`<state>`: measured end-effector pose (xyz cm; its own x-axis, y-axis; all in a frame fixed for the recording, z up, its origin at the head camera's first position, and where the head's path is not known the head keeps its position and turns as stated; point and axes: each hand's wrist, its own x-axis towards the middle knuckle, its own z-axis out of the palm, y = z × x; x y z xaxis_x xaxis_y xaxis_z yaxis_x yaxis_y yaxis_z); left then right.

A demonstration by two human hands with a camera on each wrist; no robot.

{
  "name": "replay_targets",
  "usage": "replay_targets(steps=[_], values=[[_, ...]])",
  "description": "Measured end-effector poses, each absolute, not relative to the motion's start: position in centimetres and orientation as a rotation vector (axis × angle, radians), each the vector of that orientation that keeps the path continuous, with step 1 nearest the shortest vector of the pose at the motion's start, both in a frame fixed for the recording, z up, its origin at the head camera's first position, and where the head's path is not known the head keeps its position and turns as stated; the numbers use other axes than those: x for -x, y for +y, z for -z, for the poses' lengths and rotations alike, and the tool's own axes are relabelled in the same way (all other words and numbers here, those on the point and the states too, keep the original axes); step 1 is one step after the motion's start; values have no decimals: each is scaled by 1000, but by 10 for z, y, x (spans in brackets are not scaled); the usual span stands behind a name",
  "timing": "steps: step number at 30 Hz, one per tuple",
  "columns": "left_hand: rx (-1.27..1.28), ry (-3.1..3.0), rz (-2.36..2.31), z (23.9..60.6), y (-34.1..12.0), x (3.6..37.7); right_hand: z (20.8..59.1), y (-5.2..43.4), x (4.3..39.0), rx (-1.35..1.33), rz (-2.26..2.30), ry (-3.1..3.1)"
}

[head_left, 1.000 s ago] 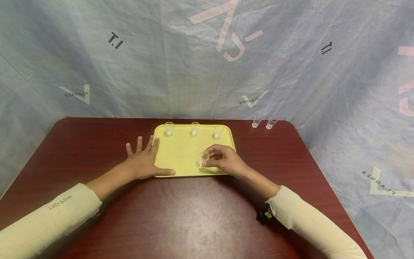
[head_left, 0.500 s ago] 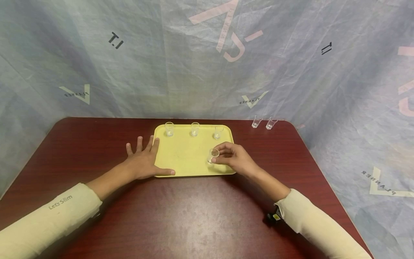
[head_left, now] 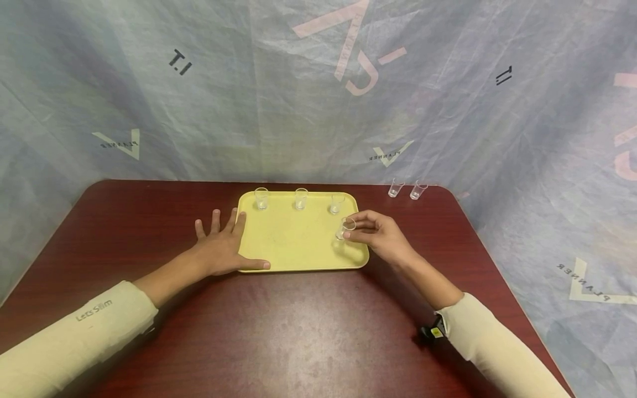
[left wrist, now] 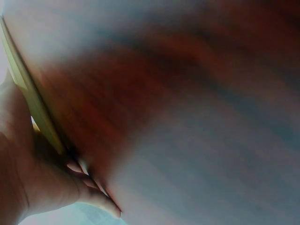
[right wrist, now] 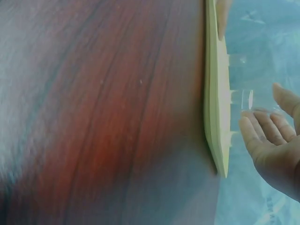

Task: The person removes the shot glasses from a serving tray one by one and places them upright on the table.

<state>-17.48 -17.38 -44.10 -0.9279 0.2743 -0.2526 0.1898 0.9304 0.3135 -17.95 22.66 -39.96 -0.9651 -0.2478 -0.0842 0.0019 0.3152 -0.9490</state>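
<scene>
My right hand (head_left: 382, 234) pinches a small clear shot glass (head_left: 343, 231) between thumb and fingers, upright over the right part of the yellow tray (head_left: 283, 237). On the tray's left edge rests my left hand (head_left: 218, 252), fingers spread and thumb lying along the front rim. Three more clear glasses stand in a row at the back of the tray: a left one (head_left: 261, 199), a middle one (head_left: 301, 199) and a right one (head_left: 335, 204). The left wrist view shows the left hand (left wrist: 44, 183) against the tray's side (left wrist: 35, 101).
Two more clear glasses, one (head_left: 396, 188) beside the other (head_left: 418, 190), stand at the back right of the dark red wooden table (head_left: 298, 331). A grey printed curtain (head_left: 224, 99) hangs behind the table and along its sides.
My right hand has carried the shot glass from the tray's front middle to the right and slightly back. The left hand stays in place at the tray's left edge.
</scene>
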Motion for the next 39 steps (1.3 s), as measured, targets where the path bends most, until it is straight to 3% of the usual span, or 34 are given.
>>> replay_targets(steps=[23,39], values=[[-345,2798,-407,442,-174,175,398,280,212,79,1860,2444],[-349,2809,-409,439,-173,174,417,284,247,-58,1787,2534]])
